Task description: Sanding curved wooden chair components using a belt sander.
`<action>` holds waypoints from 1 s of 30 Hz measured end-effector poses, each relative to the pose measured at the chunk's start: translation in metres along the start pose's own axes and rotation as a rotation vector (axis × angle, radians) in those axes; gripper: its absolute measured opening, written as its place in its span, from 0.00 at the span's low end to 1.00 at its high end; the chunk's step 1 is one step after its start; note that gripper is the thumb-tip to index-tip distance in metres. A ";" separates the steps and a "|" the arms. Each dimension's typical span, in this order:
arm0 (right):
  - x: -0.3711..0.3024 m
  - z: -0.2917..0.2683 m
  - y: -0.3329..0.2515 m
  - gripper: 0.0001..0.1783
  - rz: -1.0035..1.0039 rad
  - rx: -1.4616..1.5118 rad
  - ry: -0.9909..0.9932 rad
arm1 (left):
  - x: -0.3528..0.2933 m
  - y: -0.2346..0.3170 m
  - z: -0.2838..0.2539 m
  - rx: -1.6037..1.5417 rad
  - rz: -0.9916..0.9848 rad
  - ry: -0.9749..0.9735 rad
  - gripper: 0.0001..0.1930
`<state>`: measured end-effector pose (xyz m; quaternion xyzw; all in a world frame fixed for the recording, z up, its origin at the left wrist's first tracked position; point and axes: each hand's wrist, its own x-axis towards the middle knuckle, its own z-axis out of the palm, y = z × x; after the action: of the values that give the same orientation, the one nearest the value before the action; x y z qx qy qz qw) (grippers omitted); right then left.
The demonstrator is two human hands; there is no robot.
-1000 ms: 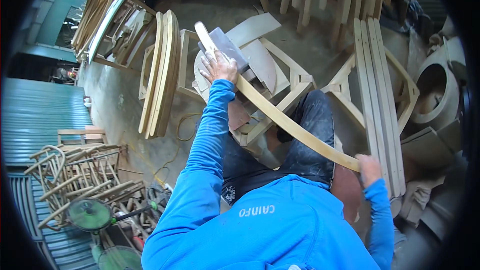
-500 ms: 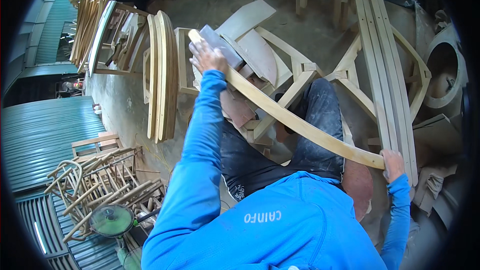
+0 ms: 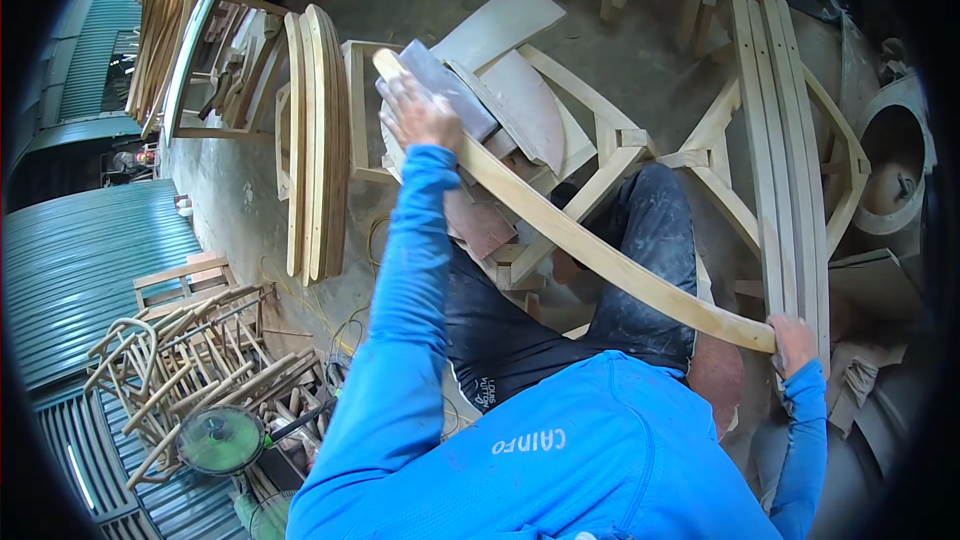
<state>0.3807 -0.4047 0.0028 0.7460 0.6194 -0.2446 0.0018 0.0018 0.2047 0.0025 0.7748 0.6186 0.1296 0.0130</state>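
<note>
A long, curved strip of pale wood (image 3: 590,250) slants across in front of me, from the upper left down to the right over my thighs. My left hand (image 3: 420,118) lies over its far end, fingers wrapped across the wood. Around the near end, my right hand (image 3: 792,344) is closed. Right beside my left hand, a grey rectangular block (image 3: 450,92) rests against the strip. Below them stands a wooden frame (image 3: 590,185) piled with flat pale board offcuts (image 3: 500,25). My left palm and the underside of the strip there are hidden.
Several curved strips (image 3: 318,140) stand stacked at the left, and more long strips (image 3: 780,140) lie across a frame at the right. A round hollow drum-like form (image 3: 893,165) sits at far right. Lower left are a green fan (image 3: 222,440) and a heap of wooden frames (image 3: 190,365).
The whole view has shifted slightly. Both hands keep their hold on the curved strip, which stays in nearly the same place.
</note>
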 end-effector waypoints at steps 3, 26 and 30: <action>0.048 -0.046 -0.059 0.29 -0.163 0.170 0.123 | 0.061 -0.040 -0.001 0.068 -0.029 -0.063 0.40; 0.119 -0.048 -0.128 0.42 -0.324 0.129 0.188 | 0.083 -0.039 -0.001 0.089 -0.120 -0.051 0.37; 0.123 -0.036 -0.119 0.41 -0.321 0.083 0.189 | 0.073 -0.030 0.000 0.030 -0.174 0.009 0.37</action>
<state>0.2976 -0.2529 0.0248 0.6568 0.7171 -0.1960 -0.1264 -0.0124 0.2823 0.0102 0.7177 0.6855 0.1222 0.0097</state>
